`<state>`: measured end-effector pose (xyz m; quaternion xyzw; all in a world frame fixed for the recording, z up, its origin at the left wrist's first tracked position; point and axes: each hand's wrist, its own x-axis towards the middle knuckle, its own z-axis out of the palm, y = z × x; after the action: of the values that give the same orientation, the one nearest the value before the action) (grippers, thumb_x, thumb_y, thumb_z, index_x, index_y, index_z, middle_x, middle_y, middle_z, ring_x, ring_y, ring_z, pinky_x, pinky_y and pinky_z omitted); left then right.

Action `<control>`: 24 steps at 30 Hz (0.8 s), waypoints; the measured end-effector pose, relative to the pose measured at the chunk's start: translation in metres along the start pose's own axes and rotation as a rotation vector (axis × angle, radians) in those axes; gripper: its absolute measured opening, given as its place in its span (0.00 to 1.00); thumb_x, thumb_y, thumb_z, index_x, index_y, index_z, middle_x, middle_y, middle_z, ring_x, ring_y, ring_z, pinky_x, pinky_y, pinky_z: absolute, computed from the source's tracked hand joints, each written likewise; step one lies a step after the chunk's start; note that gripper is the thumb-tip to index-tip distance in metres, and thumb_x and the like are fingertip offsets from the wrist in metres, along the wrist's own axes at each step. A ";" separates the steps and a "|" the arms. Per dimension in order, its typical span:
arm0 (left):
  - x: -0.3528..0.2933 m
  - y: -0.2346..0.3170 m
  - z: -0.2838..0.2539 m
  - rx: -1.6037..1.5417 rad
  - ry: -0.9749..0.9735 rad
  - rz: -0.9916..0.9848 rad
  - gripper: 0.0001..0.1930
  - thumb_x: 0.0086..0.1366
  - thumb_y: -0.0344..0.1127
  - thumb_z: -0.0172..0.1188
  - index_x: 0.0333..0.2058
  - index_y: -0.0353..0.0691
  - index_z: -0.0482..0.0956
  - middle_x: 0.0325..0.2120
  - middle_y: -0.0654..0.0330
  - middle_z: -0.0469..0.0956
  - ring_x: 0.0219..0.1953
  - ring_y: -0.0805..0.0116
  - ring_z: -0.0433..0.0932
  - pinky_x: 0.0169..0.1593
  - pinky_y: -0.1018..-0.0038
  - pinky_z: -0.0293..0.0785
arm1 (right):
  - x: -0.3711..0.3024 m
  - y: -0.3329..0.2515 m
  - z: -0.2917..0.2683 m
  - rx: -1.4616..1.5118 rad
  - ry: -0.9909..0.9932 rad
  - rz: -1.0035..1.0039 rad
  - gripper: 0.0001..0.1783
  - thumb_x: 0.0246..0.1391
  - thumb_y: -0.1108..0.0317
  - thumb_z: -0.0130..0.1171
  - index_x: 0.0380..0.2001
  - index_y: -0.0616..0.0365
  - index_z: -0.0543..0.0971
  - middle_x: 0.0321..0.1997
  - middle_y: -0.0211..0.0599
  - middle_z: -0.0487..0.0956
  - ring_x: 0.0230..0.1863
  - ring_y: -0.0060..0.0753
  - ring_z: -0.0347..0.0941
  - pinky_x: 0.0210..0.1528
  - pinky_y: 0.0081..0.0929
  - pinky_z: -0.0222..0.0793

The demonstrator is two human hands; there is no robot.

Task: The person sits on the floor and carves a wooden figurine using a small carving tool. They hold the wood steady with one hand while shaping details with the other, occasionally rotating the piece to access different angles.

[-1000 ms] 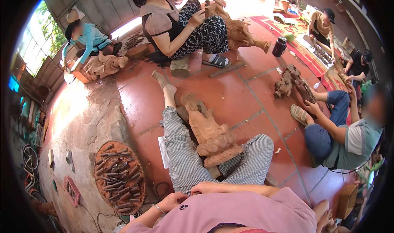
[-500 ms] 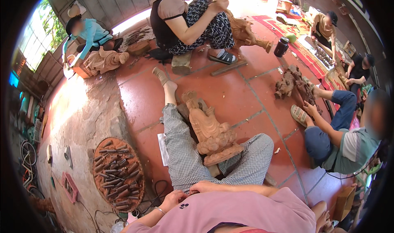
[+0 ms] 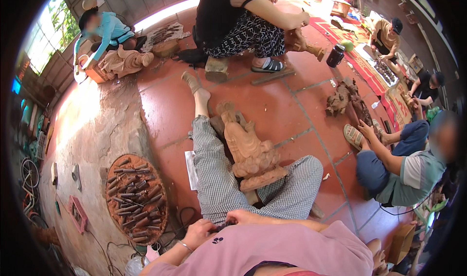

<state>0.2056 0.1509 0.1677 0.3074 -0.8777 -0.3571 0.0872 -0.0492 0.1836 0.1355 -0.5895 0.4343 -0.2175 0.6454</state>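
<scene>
My left hand (image 3: 198,232) and my right hand (image 3: 241,217) are close together at my waist, by the hem of my pink shirt (image 3: 287,247). Both have curled fingers around a small dark thing (image 3: 221,226) whose kind I cannot make out, partly hidden by the fingers and shirt. Beyond them, a carved wooden statue (image 3: 245,142) of a robed figure on a petalled base lies tilted between my checked trouser legs (image 3: 214,178), its head away from me. Neither hand touches it.
A round tray (image 3: 111,198) of sawdust and many chisels lies at left, with a pink crate (image 3: 78,213) and cables nearby. Co-workers sit ahead and at right among carvings (image 3: 127,63). A black jar (image 3: 335,55) stands on the red tiles (image 3: 272,110).
My hands have shifted slightly up and the dark thing between them shows more. The co-worker ahead has leaned over to the right. The statue stays in place.
</scene>
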 end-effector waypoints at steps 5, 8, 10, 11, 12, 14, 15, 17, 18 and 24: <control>-0.039 -0.015 0.001 -0.510 0.089 -0.497 0.11 0.60 0.34 0.67 0.37 0.34 0.78 0.30 0.59 0.79 0.34 0.72 0.80 0.38 0.73 0.77 | -0.016 -0.012 -0.004 0.057 0.136 0.066 0.23 0.53 0.54 0.70 0.40 0.64 0.78 0.26 0.32 0.75 0.29 0.22 0.68 0.32 0.25 0.67; -0.049 -0.023 0.016 -0.631 0.155 -0.578 0.08 0.67 0.33 0.59 0.40 0.34 0.75 0.30 0.60 0.79 0.35 0.76 0.76 0.41 0.75 0.75 | -0.009 0.007 0.000 0.454 0.191 0.139 0.16 0.57 0.62 0.67 0.41 0.58 0.74 0.26 0.26 0.78 0.25 0.14 0.69 0.27 0.19 0.66; -0.053 -0.022 0.020 -0.705 0.177 -0.651 0.05 0.70 0.30 0.52 0.39 0.35 0.70 0.28 0.59 0.77 0.32 0.74 0.75 0.39 0.74 0.74 | -0.020 0.010 -0.009 0.305 0.311 0.068 0.15 0.57 0.65 0.67 0.41 0.57 0.73 0.25 0.25 0.77 0.24 0.14 0.69 0.25 0.19 0.65; -0.053 -0.027 0.024 -0.679 0.233 -0.574 0.04 0.71 0.30 0.50 0.38 0.36 0.69 0.25 0.60 0.75 0.29 0.73 0.73 0.35 0.73 0.73 | -0.029 0.006 -0.011 0.347 0.394 0.011 0.14 0.57 0.67 0.66 0.42 0.58 0.73 0.24 0.25 0.76 0.23 0.15 0.69 0.25 0.19 0.66; -0.055 -0.029 0.022 -0.669 0.236 -0.578 0.05 0.72 0.31 0.48 0.38 0.36 0.69 0.23 0.61 0.73 0.27 0.72 0.72 0.34 0.71 0.72 | -0.036 -0.002 -0.014 0.380 0.468 0.056 0.13 0.57 0.70 0.64 0.42 0.58 0.72 0.24 0.26 0.75 0.24 0.16 0.69 0.27 0.19 0.67; -0.066 -0.031 0.023 -0.741 0.269 -0.684 0.07 0.73 0.34 0.49 0.39 0.35 0.69 0.24 0.60 0.75 0.28 0.73 0.73 0.34 0.72 0.72 | -0.054 0.001 -0.018 0.370 0.602 0.145 0.13 0.57 0.75 0.58 0.45 0.59 0.71 0.25 0.27 0.73 0.27 0.18 0.68 0.33 0.18 0.67; -0.083 -0.040 0.036 -0.741 0.305 -0.740 0.09 0.73 0.36 0.51 0.41 0.35 0.69 0.25 0.61 0.76 0.29 0.74 0.74 0.36 0.74 0.72 | -0.065 0.002 -0.022 0.433 0.650 0.154 0.13 0.60 0.75 0.55 0.48 0.59 0.70 0.24 0.26 0.72 0.26 0.17 0.67 0.32 0.18 0.65; -0.094 -0.036 0.036 -0.679 0.280 -0.837 0.12 0.72 0.40 0.53 0.41 0.35 0.70 0.27 0.61 0.78 0.31 0.76 0.75 0.38 0.76 0.73 | -0.091 0.011 -0.023 0.576 0.746 0.097 0.11 0.66 0.69 0.51 0.50 0.58 0.70 0.23 0.26 0.68 0.24 0.17 0.62 0.29 0.19 0.63; -0.095 -0.029 0.033 -0.683 0.258 -0.891 0.12 0.73 0.40 0.53 0.41 0.35 0.70 0.28 0.63 0.77 0.32 0.77 0.74 0.38 0.77 0.72 | -0.102 0.010 -0.023 0.644 0.852 0.177 0.12 0.68 0.64 0.51 0.50 0.55 0.70 0.22 0.26 0.66 0.23 0.17 0.61 0.25 0.19 0.61; -0.118 -0.015 0.052 -0.709 0.206 -1.090 0.13 0.73 0.41 0.52 0.42 0.35 0.70 0.29 0.64 0.75 0.32 0.79 0.74 0.38 0.78 0.72 | -0.171 -0.005 -0.028 0.937 0.824 0.350 0.24 0.62 0.41 0.55 0.44 0.51 0.72 0.20 0.18 0.57 0.19 0.14 0.49 0.15 0.17 0.43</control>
<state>0.2868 0.2434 0.1277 0.6933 -0.4125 -0.5863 0.0735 -0.1610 0.3025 0.1944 -0.0343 0.5952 -0.4840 0.6406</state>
